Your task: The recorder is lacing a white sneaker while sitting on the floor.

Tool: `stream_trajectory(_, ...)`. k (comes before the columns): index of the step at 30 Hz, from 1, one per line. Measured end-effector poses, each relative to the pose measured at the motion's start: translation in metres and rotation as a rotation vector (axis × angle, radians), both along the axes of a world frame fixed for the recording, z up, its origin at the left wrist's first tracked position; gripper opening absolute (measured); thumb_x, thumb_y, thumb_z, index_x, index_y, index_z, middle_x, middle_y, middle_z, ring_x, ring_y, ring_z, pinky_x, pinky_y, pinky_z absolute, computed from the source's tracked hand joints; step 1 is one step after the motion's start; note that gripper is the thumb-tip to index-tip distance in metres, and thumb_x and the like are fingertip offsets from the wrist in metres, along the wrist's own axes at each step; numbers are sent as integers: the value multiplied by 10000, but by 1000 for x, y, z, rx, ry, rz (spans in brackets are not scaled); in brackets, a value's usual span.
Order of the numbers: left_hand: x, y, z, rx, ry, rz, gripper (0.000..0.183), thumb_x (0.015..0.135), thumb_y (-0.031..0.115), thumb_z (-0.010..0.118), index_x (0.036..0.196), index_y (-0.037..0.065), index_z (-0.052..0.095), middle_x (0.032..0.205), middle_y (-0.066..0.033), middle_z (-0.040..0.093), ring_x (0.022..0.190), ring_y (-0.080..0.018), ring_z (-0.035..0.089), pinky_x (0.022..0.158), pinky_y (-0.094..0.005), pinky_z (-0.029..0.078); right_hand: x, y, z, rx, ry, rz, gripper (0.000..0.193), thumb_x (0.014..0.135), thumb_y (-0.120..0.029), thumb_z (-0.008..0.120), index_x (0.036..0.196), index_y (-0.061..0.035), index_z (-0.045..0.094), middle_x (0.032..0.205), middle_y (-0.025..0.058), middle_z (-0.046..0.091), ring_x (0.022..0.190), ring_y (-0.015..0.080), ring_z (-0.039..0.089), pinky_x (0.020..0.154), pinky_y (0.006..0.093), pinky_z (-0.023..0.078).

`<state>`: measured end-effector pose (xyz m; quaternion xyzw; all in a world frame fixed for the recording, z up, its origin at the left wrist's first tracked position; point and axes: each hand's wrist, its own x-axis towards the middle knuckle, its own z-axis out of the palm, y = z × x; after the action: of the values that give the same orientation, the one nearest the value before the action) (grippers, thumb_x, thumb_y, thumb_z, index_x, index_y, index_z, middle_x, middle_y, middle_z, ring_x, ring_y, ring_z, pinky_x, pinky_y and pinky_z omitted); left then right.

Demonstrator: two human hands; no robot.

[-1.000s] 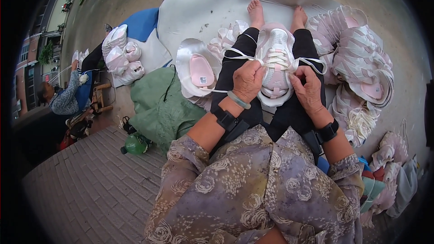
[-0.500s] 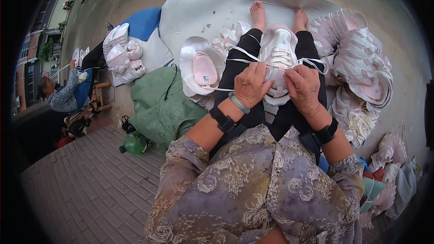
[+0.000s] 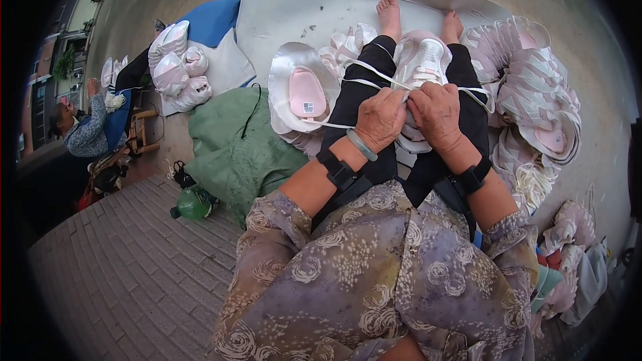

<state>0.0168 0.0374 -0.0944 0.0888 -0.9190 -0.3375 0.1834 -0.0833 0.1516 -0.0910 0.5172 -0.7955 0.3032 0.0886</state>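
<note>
The white mesh shoe upper (image 3: 420, 67) is now gripped closer by the left hand (image 3: 380, 119) and right hand (image 3: 436, 112), and the white lace (image 3: 364, 83) is drawn tighter than a second ago.

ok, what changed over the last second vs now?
Little. Both hands, left hand and right hand, stay closed on the white shoe in the lap, its white lace still strung out sideways. Shoe stacks, green sack and green bottle unchanged.

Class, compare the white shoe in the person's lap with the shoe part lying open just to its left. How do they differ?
The white shoe is laced and gripped by the left hand and right hand; the open shoe part lies untouched. The shoe shows white mesh; the part shows a pink insole. Both are pale.
</note>
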Motion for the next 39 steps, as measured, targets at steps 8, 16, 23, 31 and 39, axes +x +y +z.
stream_trajectory(8,1,5,0,-31,-20,3,280,747,55,540,1023,14,517,791,-150,524,701,-330,550,598,-370,458,2,25,28,133,121,99,96,630,-105,590,700,-115,526,694,32,453,687,194,488,662,347,326)
stream_trajectory(16,3,9,6,-49,-25,3,263,752,88,571,1004,22,533,787,-136,518,686,-312,552,598,-363,462,1,209,10,170,-53,-304,86,690,-63,646,719,-68,565,667,48,515,636,230,497,623,341,337)
stream_trajectory(23,-3,-19,11,-94,24,141,271,712,133,609,958,45,539,827,-112,526,749,-309,535,647,-392,446,1,194,14,323,-250,-192,124,688,-93,639,790,-61,577,778,81,536,731,267,510,684,362,372)
stream_trajectory(31,-20,-52,-8,0,-111,72,171,704,141,601,865,85,609,808,-101,575,768,-312,539,693,-388,436,-6,131,18,115,-171,-132,298,677,-101,647,953,-57,545,959,112,531,873,289,515,766,377,384)
stream_trajectory(39,-31,-62,21,1200,-376,-193,341,896,313,472,935,4,609,851,-12,583,792,-71,481,743,-210,360,-2,101,14,125,-193,-52,258,638,-110,670,864,-72,552,880,57,505,843,245,488,750,369,363)
